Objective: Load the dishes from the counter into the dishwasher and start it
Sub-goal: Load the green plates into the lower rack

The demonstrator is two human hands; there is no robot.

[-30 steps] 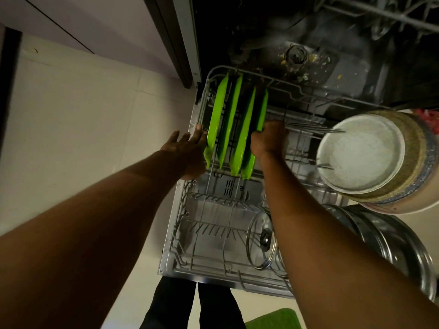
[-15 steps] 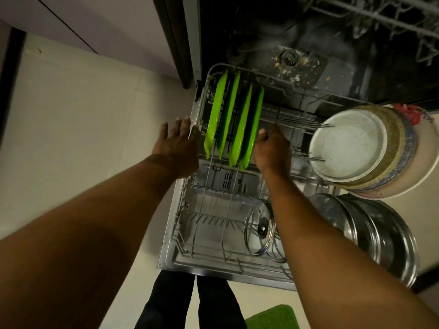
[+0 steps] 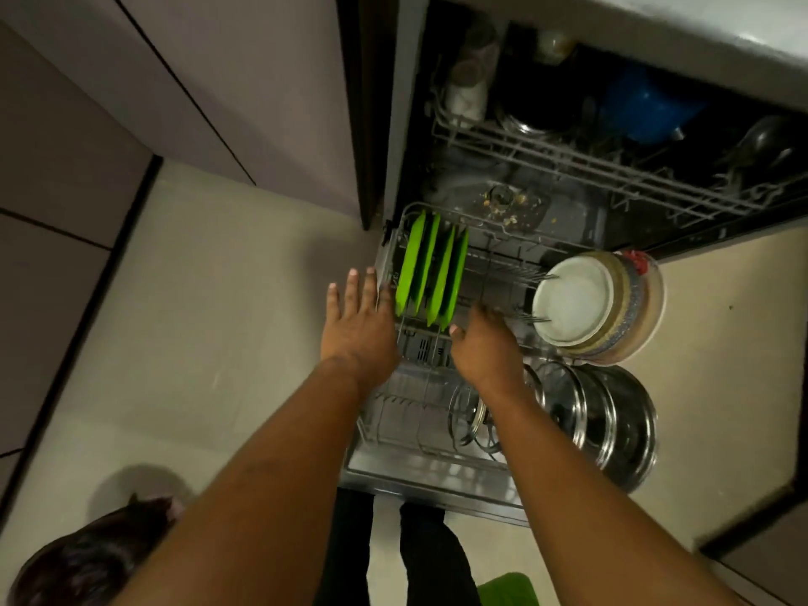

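Note:
The dishwasher's lower rack [image 3: 419,448] is pulled out over the open door. Several green plates [image 3: 430,273] stand upright at its far left. My left hand [image 3: 356,321] hovers flat with fingers spread just left of the plates, holding nothing. My right hand [image 3: 483,343] is over the rack just right of the plates, fingers loosely curled and empty. A stack of pale plates [image 3: 581,299] leans at the rack's right. Below them stand steel lids [image 3: 607,422], with a glass lid [image 3: 468,415] beside my right wrist.
The upper rack [image 3: 612,168] inside the dark tub holds cups, a blue bowl [image 3: 647,107] and steel items. Food scraps lie around the drain [image 3: 503,196]. A dark-haired head [image 3: 92,557] shows at the bottom left on the floor side. Cabinet fronts run along the left.
Both hands have drawn back from the green plates toward me. The left hand has opened flat. My head has risen, so the upper rack and more floor show.

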